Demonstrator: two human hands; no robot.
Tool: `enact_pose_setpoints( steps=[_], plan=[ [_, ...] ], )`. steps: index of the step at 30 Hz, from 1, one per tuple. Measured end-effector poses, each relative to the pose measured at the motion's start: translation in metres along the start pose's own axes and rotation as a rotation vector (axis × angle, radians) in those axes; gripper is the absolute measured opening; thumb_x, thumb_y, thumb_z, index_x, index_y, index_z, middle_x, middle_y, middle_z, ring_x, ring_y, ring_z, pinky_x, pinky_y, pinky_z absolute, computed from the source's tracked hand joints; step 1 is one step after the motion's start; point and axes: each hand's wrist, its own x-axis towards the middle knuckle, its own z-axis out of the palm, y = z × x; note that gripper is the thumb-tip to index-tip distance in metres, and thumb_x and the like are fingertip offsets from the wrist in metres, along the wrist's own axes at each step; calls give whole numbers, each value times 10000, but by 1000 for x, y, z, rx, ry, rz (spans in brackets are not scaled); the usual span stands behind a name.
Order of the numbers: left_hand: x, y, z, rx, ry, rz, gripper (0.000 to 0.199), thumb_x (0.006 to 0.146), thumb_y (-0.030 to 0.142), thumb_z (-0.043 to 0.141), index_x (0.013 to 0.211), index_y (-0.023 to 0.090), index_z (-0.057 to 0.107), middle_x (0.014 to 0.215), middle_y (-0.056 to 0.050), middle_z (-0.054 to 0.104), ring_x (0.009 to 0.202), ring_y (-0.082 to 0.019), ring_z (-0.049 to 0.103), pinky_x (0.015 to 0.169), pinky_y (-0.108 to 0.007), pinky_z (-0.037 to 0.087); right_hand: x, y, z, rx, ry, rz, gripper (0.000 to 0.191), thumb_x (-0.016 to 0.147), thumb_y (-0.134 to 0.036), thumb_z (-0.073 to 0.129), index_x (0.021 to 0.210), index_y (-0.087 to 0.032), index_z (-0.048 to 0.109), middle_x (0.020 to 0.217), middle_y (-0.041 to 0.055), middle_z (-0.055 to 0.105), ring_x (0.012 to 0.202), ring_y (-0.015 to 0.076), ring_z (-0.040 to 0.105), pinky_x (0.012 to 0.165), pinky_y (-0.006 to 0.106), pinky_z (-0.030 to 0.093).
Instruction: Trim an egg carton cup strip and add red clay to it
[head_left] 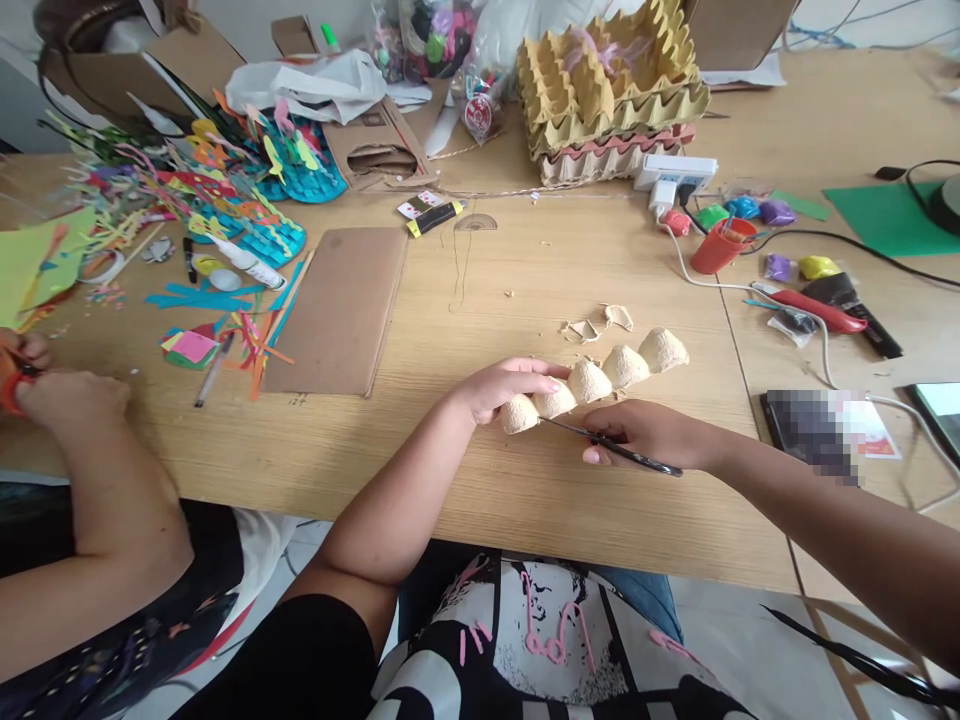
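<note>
A strip of pale yellow egg-carton cups is held above the tabletop, its cups in a slanting row. My left hand grips it near its left end, fingers behind and over the cups. Dark-handled scissors are in my right hand, closed around the handles. Their blades point left and touch the strip's lower edge between the two leftmost cups. Cut carton scraps lie just behind the strip.
Stacked egg trays stand at the back. Brown cardboard and colourful paper pieces lie left. A person's hands hold orange scissors at far left. A red cup, white cable and phone are right.
</note>
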Motion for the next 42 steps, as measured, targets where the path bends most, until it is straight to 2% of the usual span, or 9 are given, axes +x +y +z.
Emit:
enact_pose_setpoints(
  steps=[7,13,23,34,38,42],
  plan=[
    [-2,3,4,-14,23,5,543,716,346,854,1221,155,797,1197,-129,784,978,-200,687,801,-300,488,-2,2,1,49,-17,10,584,963,-766,564,761,-219,530,703,-25,473,665,147,439,605,288,352],
    [-5,5,0,-17,-1,55,586,744,338,856,1292,146,773,1243,-151,785,1022,-220,707,861,-321,496,0,-1,2,23,-7,0,580,969,-746,565,731,-221,503,678,-25,484,652,145,442,612,286,351],
    [-2,2,-5,60,-20,39,623,744,382,868,1320,166,772,1252,-135,797,1043,-237,722,864,-323,492,4,1,5,-10,16,13,560,972,-711,594,710,-221,524,655,-13,520,621,154,472,589,291,332],
    [-2,0,-7,96,-23,7,598,736,401,868,1287,180,796,1221,-128,805,1036,-234,719,839,-310,492,8,5,15,-159,68,26,478,968,-547,665,661,-227,486,596,-17,512,570,147,436,583,306,289],
    [-1,-1,-8,143,60,9,599,746,387,858,1301,173,786,1254,-137,792,1052,-233,716,832,-306,491,12,4,16,-204,105,42,432,971,-511,654,673,-230,517,614,-12,531,594,155,455,603,312,302],
    [1,-2,-8,166,147,31,635,747,389,855,1336,167,765,1257,-134,789,1023,-213,720,803,-286,486,18,-1,13,-208,107,61,439,977,-550,627,693,-228,532,652,-5,566,620,160,486,611,308,320]
  ],
)
